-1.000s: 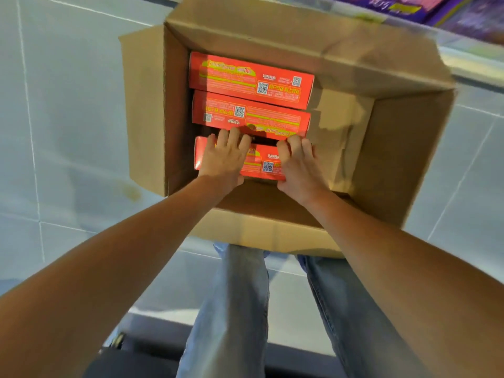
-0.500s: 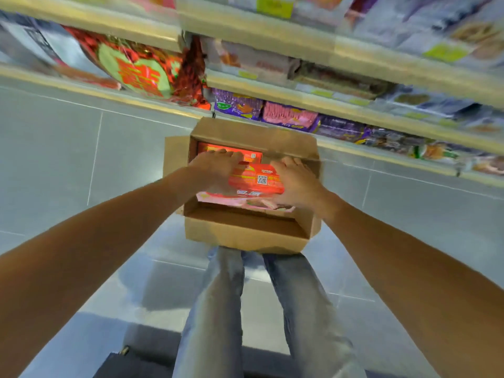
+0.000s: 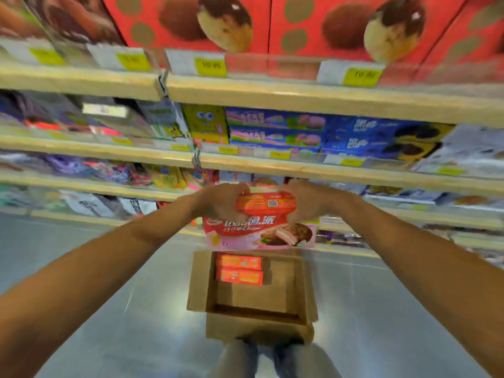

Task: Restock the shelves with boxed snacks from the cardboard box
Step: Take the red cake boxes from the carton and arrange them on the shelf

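The head camera shows the open cardboard box (image 3: 253, 332) on the grey floor (image 3: 109, 323), low in the middle of the view, with its flaps folded outward. Directly above the cardboard box, well clear of its rim, both hands hold one snack box (image 3: 259, 227). It is red and pink, with a chocolate-coated pie pictured on its front face and a QR code on its top edge. The left hand (image 3: 219, 204) grips the snack box's left end with fingers curled over the top edge. The right hand (image 3: 306, 203) grips the right end the same way. Motion blur softens both hands, so single fingers are hard to make out. The snack box is tilted, its front face turned towards the camera.

Inside the cardboard box, against its far wall and toward its left side, two red cartons lie side by side and touching: the far carton (image 3: 239, 262) and the near carton (image 3: 240, 277).

Beyond the cardboard box rise the shelves (image 3: 300, 170), several stocked tiers, much of them blurred. High above the cardboard box, the top tier carries large red cartons (image 3: 191, 23) with price tags (image 3: 210, 67) along the edge below them. One tier lower stand blue cartons (image 3: 368, 137) and a yellow carton (image 3: 206, 124). At the near edge of the cardboard box are the person's legs (image 3: 237, 361) in light jeans.
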Demonstrator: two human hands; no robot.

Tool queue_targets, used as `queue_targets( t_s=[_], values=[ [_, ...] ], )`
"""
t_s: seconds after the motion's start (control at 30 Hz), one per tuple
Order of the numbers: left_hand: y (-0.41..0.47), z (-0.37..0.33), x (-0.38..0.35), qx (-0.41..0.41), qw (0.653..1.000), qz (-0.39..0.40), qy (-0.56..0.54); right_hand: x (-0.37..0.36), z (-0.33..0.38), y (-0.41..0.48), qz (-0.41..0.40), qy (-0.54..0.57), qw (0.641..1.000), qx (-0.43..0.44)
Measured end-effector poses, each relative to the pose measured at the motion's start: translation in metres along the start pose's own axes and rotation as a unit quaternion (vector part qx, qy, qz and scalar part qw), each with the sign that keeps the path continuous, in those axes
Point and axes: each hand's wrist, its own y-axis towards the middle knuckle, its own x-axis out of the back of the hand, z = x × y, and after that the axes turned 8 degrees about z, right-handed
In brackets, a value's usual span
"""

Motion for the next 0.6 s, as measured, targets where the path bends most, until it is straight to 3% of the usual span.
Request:
queue_targets(
  t_s=[0.17, 0.3, 0.6],
  values=[
    [-0.054, -0.038, 0.097, -0.023, 1.0, -0.007, 0.01, 0.084, 0.039, -0.061, -0.026, -0.014, 1.0, 0.002],
    [-0.1, -0.073, 0.163, -0.045, 0.995, -0.077, 0.034, 0.146, 0.072, -0.119, -0.099, -0.044, 0.994, 0.012],
    [-0.174, -0.128, 0.251, -0.096, 0.981, -0.165, 0.038, 0.231, 0.125, -0.217, -0.206, -0.13, 0.97, -0.002]
  ],
)
